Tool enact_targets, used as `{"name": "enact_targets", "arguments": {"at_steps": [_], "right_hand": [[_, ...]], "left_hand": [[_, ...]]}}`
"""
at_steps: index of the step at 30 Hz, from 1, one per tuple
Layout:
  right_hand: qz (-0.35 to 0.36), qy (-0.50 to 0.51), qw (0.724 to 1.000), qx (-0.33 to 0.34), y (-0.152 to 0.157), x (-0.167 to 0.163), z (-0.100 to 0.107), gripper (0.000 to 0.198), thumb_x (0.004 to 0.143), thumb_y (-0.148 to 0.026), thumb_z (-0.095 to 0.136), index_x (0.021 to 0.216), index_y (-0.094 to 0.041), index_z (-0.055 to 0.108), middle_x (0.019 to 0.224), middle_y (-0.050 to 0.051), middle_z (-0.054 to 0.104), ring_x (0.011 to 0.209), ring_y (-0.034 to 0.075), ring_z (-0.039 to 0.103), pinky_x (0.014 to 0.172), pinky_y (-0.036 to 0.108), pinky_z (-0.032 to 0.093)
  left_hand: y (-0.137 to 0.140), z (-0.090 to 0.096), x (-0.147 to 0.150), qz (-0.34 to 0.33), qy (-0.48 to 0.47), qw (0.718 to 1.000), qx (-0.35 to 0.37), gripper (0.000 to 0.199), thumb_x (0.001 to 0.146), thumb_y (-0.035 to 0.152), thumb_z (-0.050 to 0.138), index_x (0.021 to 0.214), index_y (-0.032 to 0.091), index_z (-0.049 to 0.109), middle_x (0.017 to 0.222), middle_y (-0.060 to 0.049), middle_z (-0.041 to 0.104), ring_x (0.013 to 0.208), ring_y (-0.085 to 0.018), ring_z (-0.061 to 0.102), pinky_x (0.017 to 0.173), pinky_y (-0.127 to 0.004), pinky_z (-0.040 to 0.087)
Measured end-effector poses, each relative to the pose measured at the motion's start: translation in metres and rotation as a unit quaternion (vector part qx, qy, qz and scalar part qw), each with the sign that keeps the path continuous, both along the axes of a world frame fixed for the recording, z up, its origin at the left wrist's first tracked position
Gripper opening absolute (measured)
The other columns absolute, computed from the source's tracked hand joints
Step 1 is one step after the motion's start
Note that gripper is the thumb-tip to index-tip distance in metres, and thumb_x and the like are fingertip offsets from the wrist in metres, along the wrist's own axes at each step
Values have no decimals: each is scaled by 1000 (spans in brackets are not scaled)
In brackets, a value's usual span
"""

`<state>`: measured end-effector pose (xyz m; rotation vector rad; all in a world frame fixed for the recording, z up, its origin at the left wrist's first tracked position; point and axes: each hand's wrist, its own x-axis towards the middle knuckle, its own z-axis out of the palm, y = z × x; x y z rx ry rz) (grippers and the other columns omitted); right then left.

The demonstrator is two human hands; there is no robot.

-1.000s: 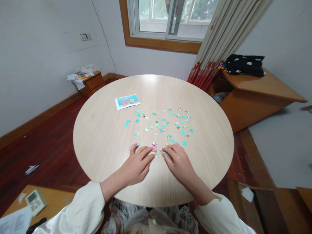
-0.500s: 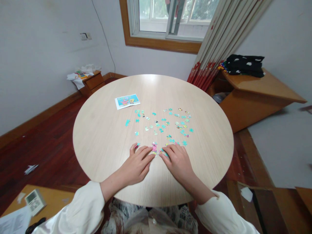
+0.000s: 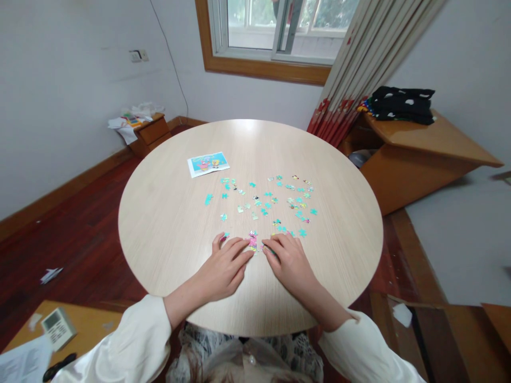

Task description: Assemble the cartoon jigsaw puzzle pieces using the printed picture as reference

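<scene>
One round table is flanked by a window and a wooden cabinet. A picture card is laid at far left. A pink strip is touched by the left hand, a puzzle piece half-hidden by the right hand; neither grip's closure can be told. Beyond, loose pieces are scattered.

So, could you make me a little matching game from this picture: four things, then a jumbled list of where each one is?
Things
1. Small pink-and-yellow patch of jigsaw pieces
2. Blue picture sheet with white edges
3. Folded black cloth with white spots
4. Cream curtain with red lower part

Places
A. On the brown wooden cabinet
B. Beside the wood-framed window
C. At the fingertips of the bare left hand
D. Toward the far edge of the pale round table

Pairs: 1-C, 2-D, 3-A, 4-B
</scene>
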<state>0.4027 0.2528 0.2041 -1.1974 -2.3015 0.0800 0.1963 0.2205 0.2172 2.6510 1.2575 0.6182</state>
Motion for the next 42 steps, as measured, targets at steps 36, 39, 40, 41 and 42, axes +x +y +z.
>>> {"name": "enact_targets", "arguments": {"at_steps": [36,39,40,41,42], "right_hand": [[11,29,999,-10,1,2,-2,17,91,-21,55,103,-16,66,95,9,66,90,22,59,79,38,41],[7,29,1000,-8,1,1,-2,16,90,-20,55,102,-16,66,94,8,66,88,21,58,78,37,41],[6,29,1000,-6,2,1,-2,16,90,-20,55,102,-17,66,93,8,66,88,21,58,78,37,40],[5,27,1000,-4,2,1,-2,16,91,-21,54,102,-17,66,93,8,66,88,21,58,78,37,40],[4,25,1000,-2,2,1,-2,16,91,-21,54,101,-18,66,93,7,66,87,21,58,78,37,40]], "left_hand": [[0,1,0,-3,7,1000,5,32,90,13,40,117,17,56,125,-15,59,118,-27,50,104,-52,17],[1,1,0,-5,6,1000,8,32,90,13,40,117,16,56,125,-15,59,117,-27,50,103,-52,16],[0,1,0,-5,5,1000,10,32,90,12,40,117,15,56,125,-15,59,117,-27,50,103,-52,17],[0,0,1,-5,4,1000,11,32,90,12,40,117,15,56,124,-15,59,117,-27,50,103,-52,16],[0,0,1,-4,4,1000,12,32,90,13,40,117,16,56,124,-15,59,117,-27,50,104,-52,16]]}}
